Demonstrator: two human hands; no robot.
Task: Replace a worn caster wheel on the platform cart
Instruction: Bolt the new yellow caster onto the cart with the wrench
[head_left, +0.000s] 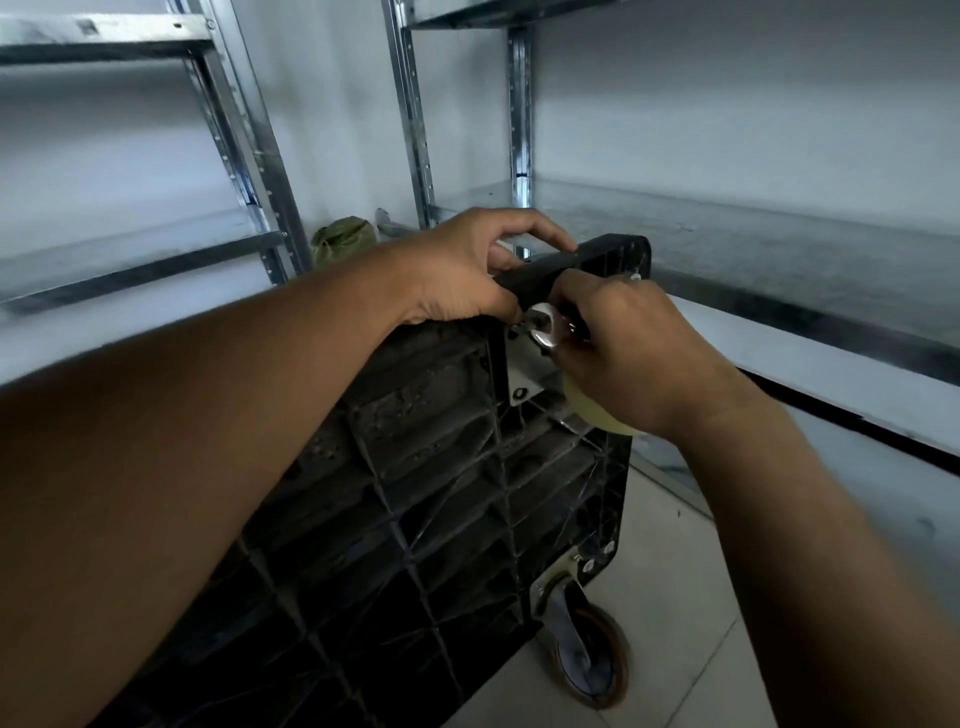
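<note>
So the black ribbed plastic platform cart (415, 493) is tipped up on its edge, underside facing me, standing on the pale tiled floor (675, 597) right in front of some galvanized steel shelving (415, 130).

Left hand (467, 265) reaches across from the left with the forearm stretched out, fingers curled over the cart's top edge and clamped on it. Right hand (623, 353) comes in from the right, wrist bent, fingers wrapped around a shiny silver open-ended wrench (543, 327) – the wrench head sits at the upper corner of the white metal mounting plate (524, 374), just below the left hand's knuckles.

The caster on that plate has a pale yellowish translucent wheel (592, 405), mostly hidden under the right palm. Can't tell if the wrench is actually seated on a bolt – too blurry.

Down at the cart's lower corner there's another caster, a grey wheel with a brownish tread (592, 660), touching the floor. An olive green cloth bundle (343, 239) sits back between the shelf uprights.
</note>
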